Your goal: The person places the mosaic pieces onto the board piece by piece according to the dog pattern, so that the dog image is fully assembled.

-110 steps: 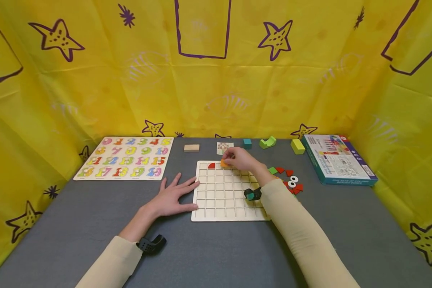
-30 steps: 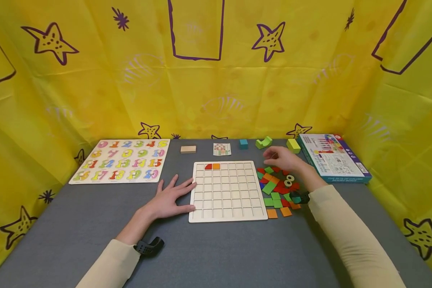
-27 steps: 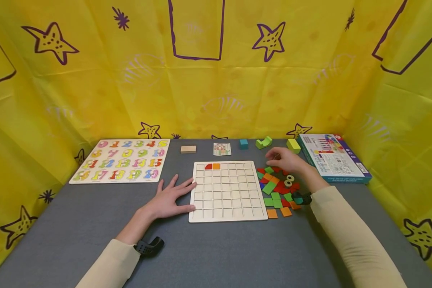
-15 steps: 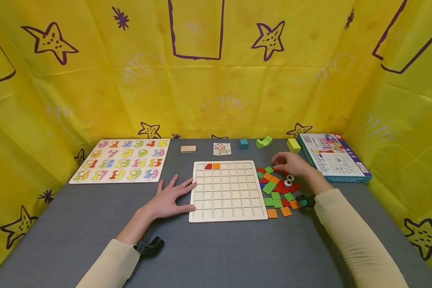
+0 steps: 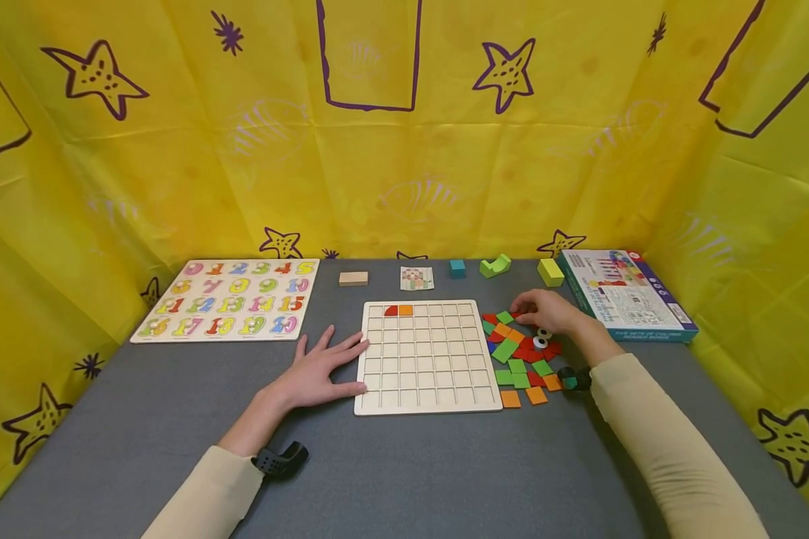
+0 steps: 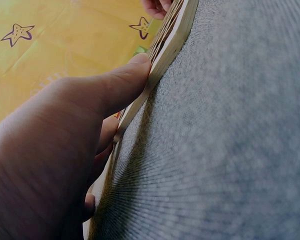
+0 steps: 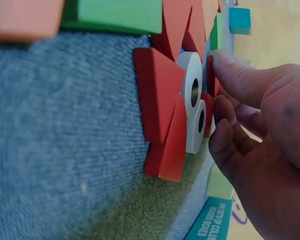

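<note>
Right hand fingers curled onto pile of flat red, green, orange wooden tiles, grip unclear; left hand flat, steadying pale wooden grid board on grey surface

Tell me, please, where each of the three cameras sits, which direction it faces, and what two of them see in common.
Head: above, facing forward and down at the grid board; both sleeved arms show.
Left wrist: low at the table, looking along the left hand, thumb against the board's edge.
Right wrist: low, facing the right hand touching the loose tiles.
Shared: head and right wrist both show the white rings and the blue box.
</note>
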